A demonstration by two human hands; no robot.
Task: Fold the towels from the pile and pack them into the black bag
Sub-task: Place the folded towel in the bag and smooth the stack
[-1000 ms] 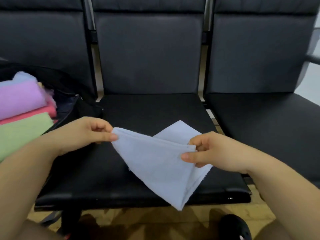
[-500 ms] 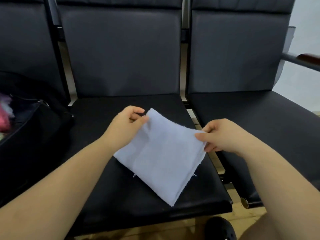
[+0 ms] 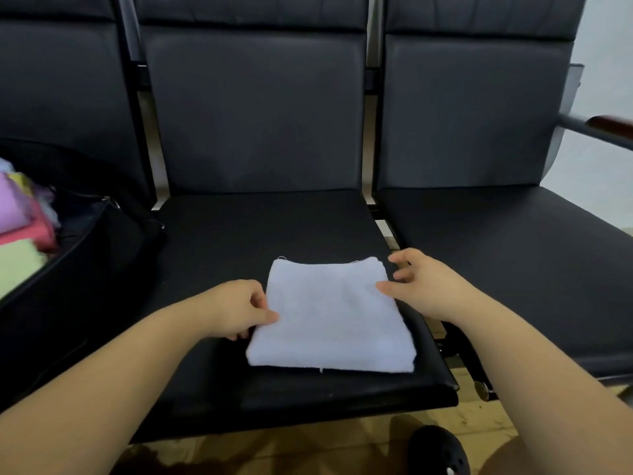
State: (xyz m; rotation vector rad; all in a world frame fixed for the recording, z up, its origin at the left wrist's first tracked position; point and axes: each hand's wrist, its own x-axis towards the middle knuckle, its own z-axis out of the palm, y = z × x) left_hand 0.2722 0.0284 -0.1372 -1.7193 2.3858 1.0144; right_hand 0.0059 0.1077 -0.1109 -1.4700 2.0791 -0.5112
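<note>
The folded towel (image 3: 330, 320) lies flat, squarish, on the middle seat (image 3: 239, 241) (near its front edge). Left hand (image 3: 236, 311) pinches its left edge; right hand (image 3: 423, 286), fingers loosely spread, touches its right edge. Bag (image 3: 78, 269) stands left.

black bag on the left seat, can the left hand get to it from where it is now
Probably yes. The left hand pinches the folded white towel's left edge, and only bare seat lies between it and the open black bag.
</note>
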